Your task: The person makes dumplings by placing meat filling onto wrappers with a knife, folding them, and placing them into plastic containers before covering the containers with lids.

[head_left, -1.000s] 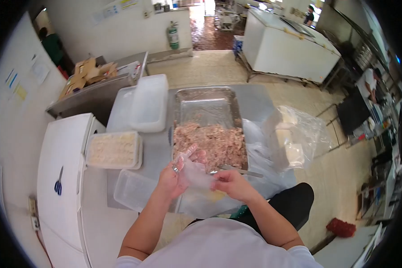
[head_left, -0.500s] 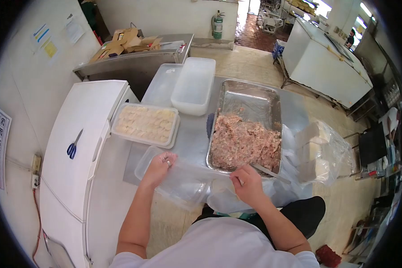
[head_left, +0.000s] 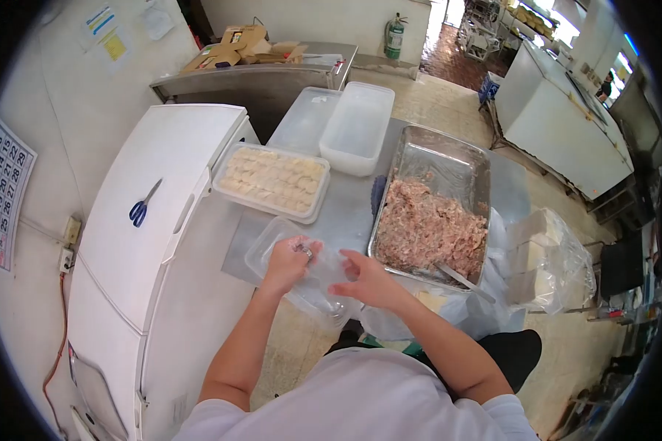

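My left hand is closed over a clear plastic container, its fingers curled; what they grip, if anything, is hard to see. To its right, my right hand reaches over the same container with thumb and fingers apart, holding nothing visible. Beside it stands a metal tray with pinkish minced meat in its near part. A flat metal spreader rests in the meat and over the tray's near edge. At the left, a plastic tub holds rows of pale dumplings.
Translucent containers stand behind the tub. Bagged pale blocks lie right of the tray. On the left, blue-handled scissors lie on a white freezer. Cardboard boxes sit on a back counter.
My right hand has moved left from the tray's near edge to the clear container, and its fingers have spread. My left hand stays at the container. The view has shifted slightly.
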Demonstrator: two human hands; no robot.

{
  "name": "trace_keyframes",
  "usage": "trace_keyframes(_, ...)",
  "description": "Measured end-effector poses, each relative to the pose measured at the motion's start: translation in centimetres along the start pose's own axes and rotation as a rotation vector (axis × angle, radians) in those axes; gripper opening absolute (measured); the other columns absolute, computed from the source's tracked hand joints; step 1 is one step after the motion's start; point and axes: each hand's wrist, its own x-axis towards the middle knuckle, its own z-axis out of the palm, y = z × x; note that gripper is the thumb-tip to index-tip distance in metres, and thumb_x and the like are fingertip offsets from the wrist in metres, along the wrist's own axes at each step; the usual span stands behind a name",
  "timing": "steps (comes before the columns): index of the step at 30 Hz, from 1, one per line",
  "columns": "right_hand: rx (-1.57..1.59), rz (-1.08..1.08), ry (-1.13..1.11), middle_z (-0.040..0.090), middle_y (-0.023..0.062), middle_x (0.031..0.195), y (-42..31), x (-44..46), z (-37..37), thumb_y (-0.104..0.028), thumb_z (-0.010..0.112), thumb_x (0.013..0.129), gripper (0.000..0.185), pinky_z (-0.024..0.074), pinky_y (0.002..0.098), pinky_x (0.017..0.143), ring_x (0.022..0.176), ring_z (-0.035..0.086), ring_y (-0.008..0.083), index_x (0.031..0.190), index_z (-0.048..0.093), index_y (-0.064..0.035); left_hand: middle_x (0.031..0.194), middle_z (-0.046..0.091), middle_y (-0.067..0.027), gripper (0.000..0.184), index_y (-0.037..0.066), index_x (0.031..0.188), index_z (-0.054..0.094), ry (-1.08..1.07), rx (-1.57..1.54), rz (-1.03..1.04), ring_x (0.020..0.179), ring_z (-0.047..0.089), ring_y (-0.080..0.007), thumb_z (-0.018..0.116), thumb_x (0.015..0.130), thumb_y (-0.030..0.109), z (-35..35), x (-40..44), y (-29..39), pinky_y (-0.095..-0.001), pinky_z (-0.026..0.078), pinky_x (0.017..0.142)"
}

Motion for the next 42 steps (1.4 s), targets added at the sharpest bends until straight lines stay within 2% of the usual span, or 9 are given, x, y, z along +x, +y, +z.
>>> trace_keyframes(7, 0.619, 0.299, 0.015, 0.067, 0.0037, 0.077, 3.6, 1.8, 0.5, -0.017, 0.062, 0.101, 0.024, 0.0515, 0.0313, 0.064, 0.068, 0.060, 0.0117, 0.096, 0.073, 0.0038, 0.081, 0.062, 0.0036, 0.025, 0.004, 0.112, 0.070, -0.096, 0.124, 0.025, 0.068, 0.052, -0.0044, 0.077, 0.089, 0.009, -1.8, -1.8, 1.3, -0.0229, 0.043, 0.057)
trace_keyframes(13, 0.328, 0.355, 0.119, 0.056, 0.0017, 0.061, 2.7, 1.8, 0.7, -0.021, 0.061, 0.101, 0.031, 0.0421, 0.0352, 0.054, 0.056, 0.049, 0.0134, 0.084, 0.071, 0.0034, 0.084, 0.068, 0.0000, 0.034, 0.004, 0.109, 0.072, -0.104, 0.230, 0.242, 0.067, 0.059, -0.0089, 0.086, 0.081, 0.019, -3.0, 0.7, -4.2, -0.0280, 0.044, 0.053)
trace_keyframes(16, -0.103, 0.180, 0.024, 0.053, 0.0039, 0.059, 1.1, 0.0, 0.3, -0.026, 0.061, 0.102, 0.039, 0.0411, 0.0364, 0.054, 0.058, 0.046, 0.0124, 0.079, 0.069, 0.0049, 0.086, 0.070, -0.0013, 0.031, 0.004, 0.110, 0.072, 0.141, 0.172, -0.014, 0.076, 0.064, -0.0098, 0.083, 0.084, 0.017, -3.6, 1.1, -3.4, -0.0304, 0.049, 0.058)
trace_keyframes(18, -0.046, 0.192, 0.068, 0.053, 0.0052, 0.057, 1.6, -0.5, 1.1, -0.029, 0.061, 0.102, 0.043, 0.0410, 0.0370, 0.055, 0.059, 0.044, 0.0124, 0.077, 0.067, 0.0060, 0.085, 0.071, -0.0021, 0.026, 0.002, 0.108, 0.072, 0.157, 0.281, -0.115, 0.077, 0.066, -0.0111, 0.080, 0.086, 0.015, -3.8, 1.0, -2.0, -0.0313, 0.052, 0.063)
trace_keyframes(22, -0.010, 0.174, 0.112, 0.051, 0.0054, 0.057, 2.6, -0.9, 1.6, -0.034, 0.059, 0.104, 0.050, 0.0419, 0.0379, 0.056, 0.059, 0.044, 0.0131, 0.076, 0.066, 0.0072, 0.087, 0.072, -0.0049, 0.017, -0.002, 0.097, 0.073, -0.005, 0.073, 0.279, 0.076, 0.066, -0.0122, 0.074, 0.091, 0.014, -3.6, 0.3, -2.9, -0.0319, 0.053, 0.063)
trace_keyframes(28, -0.016, 0.217, 0.089, 0.051, 0.0059, 0.057, 2.6, -0.9, 1.7, -0.041, 0.054, 0.106, 0.059, 0.0436, 0.0379, 0.057, 0.059, 0.046, 0.0137, 0.073, 0.065, 0.0069, 0.103, 0.072, -0.0073, 0.032, -0.001, 0.117, 0.067, -0.031, 0.067, -0.120, 0.089, 0.066, -0.0137, 0.076, 0.087, 0.004, -4.6, 0.3, -1.9, -0.0287, 0.053, 0.072)
trace_keyframes(34, -0.008, 0.186, 0.053, 0.055, 0.0086, 0.057, 2.8, -0.7, 2.0, -0.050, 0.047, 0.107, 0.070, 0.0458, 0.0404, 0.059, 0.057, 0.048, 0.0171, 0.069, 0.063, 0.0063, 0.101, 0.072, -0.0075, 0.018, -0.001, 0.105, 0.072, -0.136, 0.039, 0.203, 0.075, 0.062, -0.0101, 0.071, 0.090, 0.006, -4.3, -0.4, -2.2, -0.0251, 0.048, 0.063)
trace_keyframes(37, -0.073, 0.210, 0.046, 0.058, 0.0138, 0.057, 2.1, -0.7, 2.1, -0.053, 0.046, 0.106, 0.073, 0.0465, 0.0426, 0.059, 0.056, 0.050, 0.0203, 0.067, 0.063, 0.0060, 0.098, 0.073, -0.0060, 0.012, 0.000, 0.100, 0.075, -0.179, -0.136, 0.028, 0.074, 0.063, -0.0123, 0.069, 0.090, 0.005, -4.8, 0.3, -2.9, -0.0285, 0.050, 0.064)
trace_keyframes(42, -0.235, 0.179, -0.009, 0.057, 0.0194, 0.058, 1.5, -0.6, 2.2, -0.045, 0.057, 0.102, 0.061, 0.0453, 0.0450, 0.058, 0.054, 0.050, 0.0232, 0.068, 0.064, 0.0059, 0.086, 0.073, -0.0077, 0.019, 0.002, 0.101, 0.076, -0.017, 0.249, -0.039, 0.079, 0.067, -0.0147, 0.062, 0.088, 0.002, -4.8, -0.1, -1.5, -0.0302, 0.054, 0.071)
